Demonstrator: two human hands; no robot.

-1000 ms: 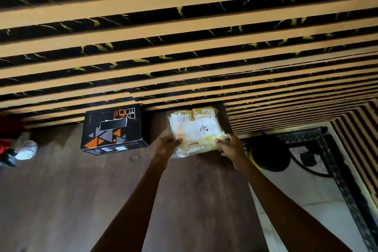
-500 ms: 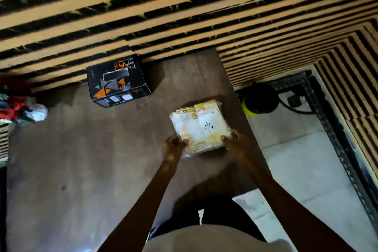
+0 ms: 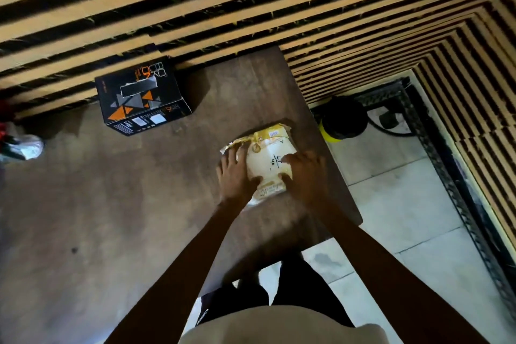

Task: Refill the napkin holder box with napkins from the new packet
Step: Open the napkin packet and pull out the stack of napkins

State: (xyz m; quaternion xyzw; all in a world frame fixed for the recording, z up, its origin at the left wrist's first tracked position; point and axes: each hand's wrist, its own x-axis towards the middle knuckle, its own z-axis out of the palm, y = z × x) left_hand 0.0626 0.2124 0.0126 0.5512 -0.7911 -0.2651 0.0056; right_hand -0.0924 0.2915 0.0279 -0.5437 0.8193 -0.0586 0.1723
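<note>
The left hand (image 3: 236, 176) and right hand (image 3: 303, 176) cover both near sides of the napkin packet (image 3: 269, 160); its printing is too small to read. Whether the napkin holder box (image 3: 141, 95) holds napkins cannot be determined through its dark slot. The crumpled bag (image 3: 28, 146) is cut off by the left edge.

This looks like a furnished indoor room, perhaps a home or small eatery, though I cannot tell which. A dark wooden surface (image 3: 139, 218) stands against a wall of tan and black slats (image 3: 251, 8), with pale floor tiles (image 3: 405, 204) to the right.
</note>
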